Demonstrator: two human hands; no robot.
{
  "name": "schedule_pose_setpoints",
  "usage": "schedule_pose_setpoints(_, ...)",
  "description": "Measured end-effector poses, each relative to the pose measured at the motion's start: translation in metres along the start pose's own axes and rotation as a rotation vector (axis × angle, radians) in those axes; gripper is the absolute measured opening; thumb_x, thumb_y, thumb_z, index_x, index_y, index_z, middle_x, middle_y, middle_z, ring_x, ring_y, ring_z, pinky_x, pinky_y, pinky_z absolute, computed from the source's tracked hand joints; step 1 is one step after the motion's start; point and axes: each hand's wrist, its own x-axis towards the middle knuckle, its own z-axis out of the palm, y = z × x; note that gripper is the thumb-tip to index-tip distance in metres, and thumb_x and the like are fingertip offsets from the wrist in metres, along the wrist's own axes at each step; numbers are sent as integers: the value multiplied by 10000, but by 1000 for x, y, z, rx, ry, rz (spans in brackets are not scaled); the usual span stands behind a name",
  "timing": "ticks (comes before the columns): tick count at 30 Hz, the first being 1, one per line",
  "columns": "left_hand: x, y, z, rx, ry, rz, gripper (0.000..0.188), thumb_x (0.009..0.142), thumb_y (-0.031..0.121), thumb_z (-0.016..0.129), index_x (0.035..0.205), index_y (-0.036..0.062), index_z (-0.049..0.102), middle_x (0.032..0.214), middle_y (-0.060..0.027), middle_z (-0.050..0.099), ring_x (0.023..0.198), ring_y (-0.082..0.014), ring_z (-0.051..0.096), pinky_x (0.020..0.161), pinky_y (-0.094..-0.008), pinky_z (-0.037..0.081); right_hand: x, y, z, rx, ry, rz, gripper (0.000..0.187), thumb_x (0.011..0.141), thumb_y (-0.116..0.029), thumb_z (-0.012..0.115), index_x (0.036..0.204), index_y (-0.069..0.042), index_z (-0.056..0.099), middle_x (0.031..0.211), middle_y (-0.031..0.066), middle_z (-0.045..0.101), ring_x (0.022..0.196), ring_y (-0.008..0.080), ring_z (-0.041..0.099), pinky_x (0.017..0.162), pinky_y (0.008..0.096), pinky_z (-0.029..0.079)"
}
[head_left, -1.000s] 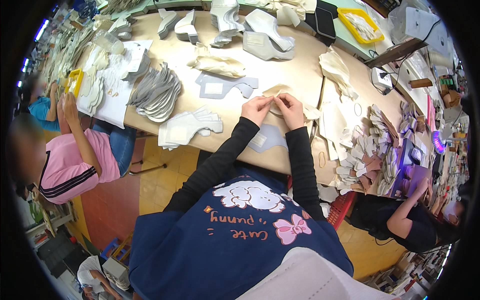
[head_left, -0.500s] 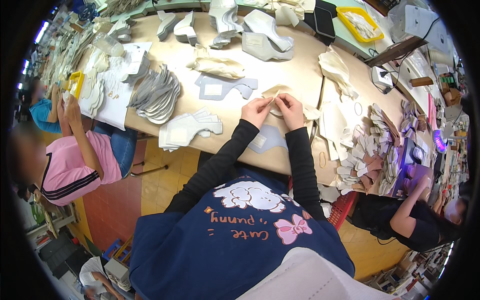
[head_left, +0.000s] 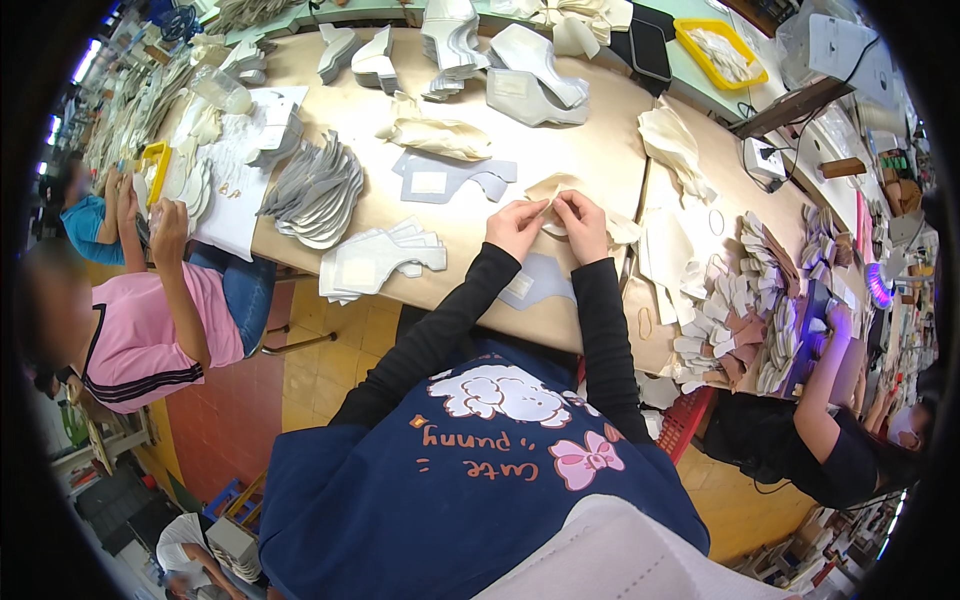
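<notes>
Both hands meet over the middle of the bench (head_left: pixel 600 130), w/ a small beige cut piece (head_left: pixel 553 190) between them. The left hand (head_left: pixel 515 226) has its fingers pinched shut on the piece's near-left edge; the right hand (head_left: pixel 583 222) has its fingers closed on the right edge, thumbs facing inward, so the piece is held by both, just above or resting on the bench top, can't tell which. Judging by the grip, the step in hand looks like folding or pressing an edge of that piece, or peeling a layer off it; too small to say which. The next move would prob. call for a fine pinch kept close to the edge, w/ both hands working against each other, and little force since the material looks thin and floppy. Just beyond the hands lies a grey flat cut-out (head_left: pixel 450 180) w/ a pale patch on it; another pale grey cut-out (head_left: pixel 540 282) sits under the forearms at the near edge. To the left, a stack of white shaped panels (head_left: pixel 380 262) and a fanned pile of grey pieces (head_left: pixel 318 190). To the right, more cream pieces (head_left: pixel 680 235) and rows of small tan and white parts (head_left: pixel 745 320). A person in a pink top (head_left: pixel 150 320) sits at the left end of the bench, another in black (head_left: pixel 800 440) works at the right; their hands are well apart from this piece.
</notes>
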Motion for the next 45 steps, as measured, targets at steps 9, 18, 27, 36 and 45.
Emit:
schedule_pose_setpoints(9,0,0,1,-40,-27,-15,278,894,48,651,1167,51,703,1111,-99,669,945,-175,666,823,-289,536,1,2,-2,18,-14,19,115,956,-100,595,909,2,621,746,-17,584,656,48,509,605,202,417)
schedule_pose_setpoints(18,11,-9,-5,522,58,447,222,901,131,621,1107,119,700,1389,-136,500,1302,-405,378,1074,-469,362,1,9,-3,-194,13,-79,86,928,-78,610,908,4,625,741,-15,597,650,46,533,596,204,430)
schedule_pose_setpoints(27,16,-11,-6,772,46,351,322,792,284,753,1110,265,707,1475,-112,414,1365,-430,307,1082,-508,339,-3,4,-22,246,29,38,177,895,-129,533,952,0,639,813,9,625,724,88,591,669,237,476)
schedule_pose_setpoints(36,14,-13,-2,820,67,354,350,771,278,767,1116,282,706,1488,-102,397,1386,-420,274,1116,-519,294,-82,-64,-104,885,419,-325,451,819,-221,562,1180,50,564,1116,165,647,1057,295,625,945,422,492)
schedule_pose_setpoints(45,-13,51,-8,270,-171,421,409,826,202,744,1220,146,653,1350,-138,540,1269,-351,468,1063,-461,392,-139,-125,-104,19,555,-430,245,810,-55,549,979,96,644,1060,157,645,972,232,620,890,334,475)
